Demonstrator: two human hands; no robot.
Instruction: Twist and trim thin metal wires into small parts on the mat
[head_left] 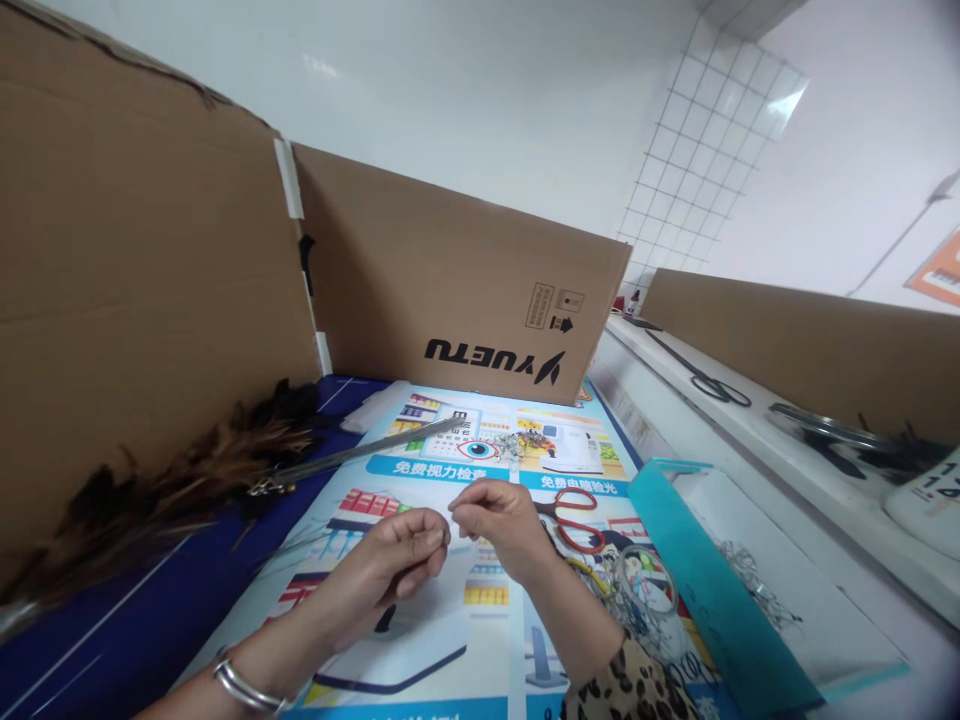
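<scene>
My left hand is closed in a pinch above the printed poster, thumb against forefinger. Opposite it, my right hand pinches too, and the fingertips of both nearly meet. Whatever lies between them is too small or thin to make out. Red-handled scissors lie beside my right wrist. Near my right forearm are a yellow-handled tool, partly hidden, and a clear ring-shaped roll amid tangled thin wire. Beyond my hands sits a small heap of fine wire-like bits.
Brown and black feathers lie at left, next to a bundle of long thin rods. Cardboard panels stand behind and to the left. A teal-edged box with wire bits stands at right, below a white ledge holding black scissors.
</scene>
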